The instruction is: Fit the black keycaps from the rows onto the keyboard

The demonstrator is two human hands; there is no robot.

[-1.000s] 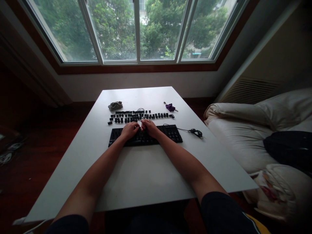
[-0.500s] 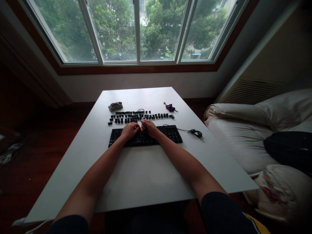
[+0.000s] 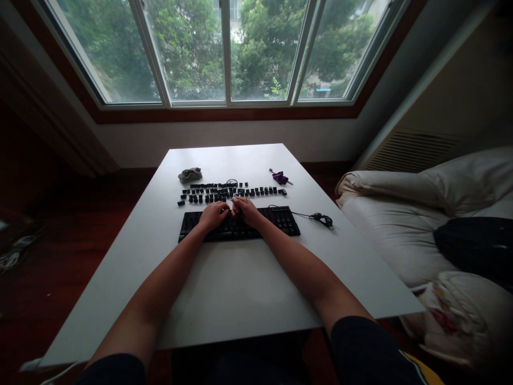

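A black keyboard (image 3: pixel 284 219) lies across the white table in front of me. My left hand (image 3: pixel 214 215) rests on its upper middle, fingers curled down over the keys and far edge. Close beside it, my right hand (image 3: pixel 245 211) hovers over the keyboard with its fingers pinched together. Something thin and wire-like shows at the right fingertips, too small to name. Beyond both hands, loose black keycaps (image 3: pixel 251 192) stand in several rows. A thin dark wire loop (image 3: pixel 231 182) lies by the back row. My hands hide the keyboard's centre.
On the table (image 3: pixel 216 299), a crumpled grey cloth (image 3: pixel 189 175) lies back left. A purple cloth and brush (image 3: pixel 280 177) lie back right. The keyboard's coiled cable (image 3: pixel 321 218) sits at the right. A pale sofa (image 3: pixel 380 224) stands right of the table, a window ahead.
Almost nothing differs. Both hands keep their place on the keyboard, with only a slight shift of the right fingers. The keycap rows look the same.
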